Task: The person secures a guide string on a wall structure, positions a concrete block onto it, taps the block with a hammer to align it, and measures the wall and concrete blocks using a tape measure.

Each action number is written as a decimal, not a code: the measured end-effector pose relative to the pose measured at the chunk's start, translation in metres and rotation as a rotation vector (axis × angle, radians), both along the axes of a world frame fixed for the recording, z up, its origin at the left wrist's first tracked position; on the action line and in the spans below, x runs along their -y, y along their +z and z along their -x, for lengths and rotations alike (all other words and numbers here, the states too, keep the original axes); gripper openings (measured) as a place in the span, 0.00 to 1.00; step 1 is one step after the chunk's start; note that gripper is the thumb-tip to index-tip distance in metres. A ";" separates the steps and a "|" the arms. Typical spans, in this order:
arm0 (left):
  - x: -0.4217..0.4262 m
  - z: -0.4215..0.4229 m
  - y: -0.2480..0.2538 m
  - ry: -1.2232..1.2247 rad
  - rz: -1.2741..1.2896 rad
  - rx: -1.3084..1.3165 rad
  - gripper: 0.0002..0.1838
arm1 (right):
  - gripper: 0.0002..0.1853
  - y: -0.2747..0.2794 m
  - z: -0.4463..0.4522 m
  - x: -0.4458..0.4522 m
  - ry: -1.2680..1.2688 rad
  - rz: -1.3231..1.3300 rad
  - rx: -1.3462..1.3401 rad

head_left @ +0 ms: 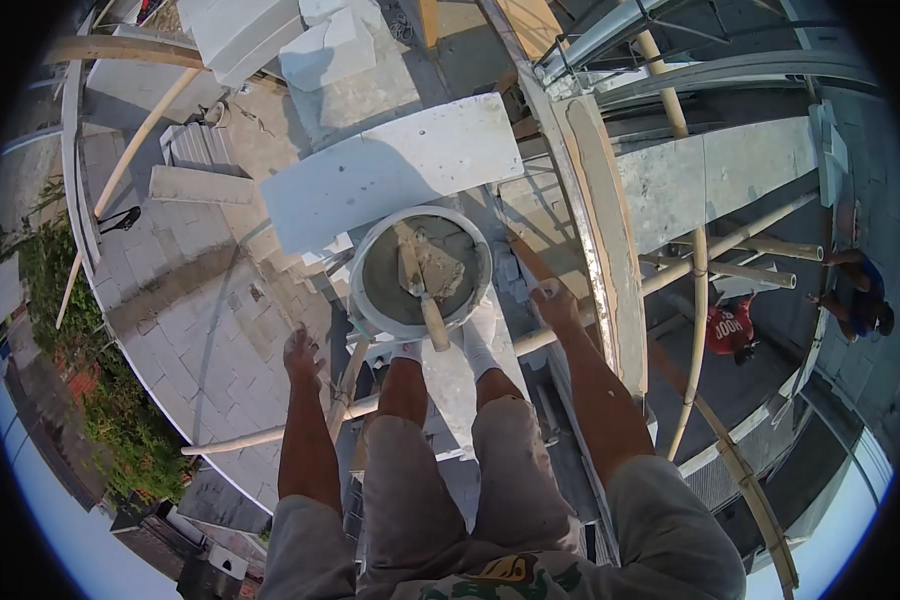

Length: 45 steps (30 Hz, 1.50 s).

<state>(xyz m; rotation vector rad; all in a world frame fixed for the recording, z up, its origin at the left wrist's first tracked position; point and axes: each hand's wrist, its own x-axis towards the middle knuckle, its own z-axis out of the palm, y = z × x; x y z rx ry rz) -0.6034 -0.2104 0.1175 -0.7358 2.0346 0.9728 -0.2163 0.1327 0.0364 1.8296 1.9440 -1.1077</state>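
A round bucket [358,292] of wet grey mortar [382,268] stands between and just beyond my feet. A trowel lies in the mortar, its wooden handle [435,325] leaning over the near rim. My left hand [302,355] hangs to the left of the bucket, fingers loosely apart and holding nothing that I can see. To the bucket's right is my right hand [553,303], its fingers loosely bent with nothing visible in them, close to the mortar-topped wall [610,240]. Behind the bucket lies a long white block [400,165].
More white blocks [330,50] are stacked ahead. Bamboo poles [700,330] and a wooden beam [740,465] cross on the right. Below at right are a person in a red shirt [728,325] and another person [865,300]. A block wall [210,350] runs down at left.
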 end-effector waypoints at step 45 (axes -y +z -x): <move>-0.155 0.268 -0.117 -0.813 0.299 -0.835 0.57 | 0.46 -0.031 0.311 -0.252 0.342 -0.614 0.101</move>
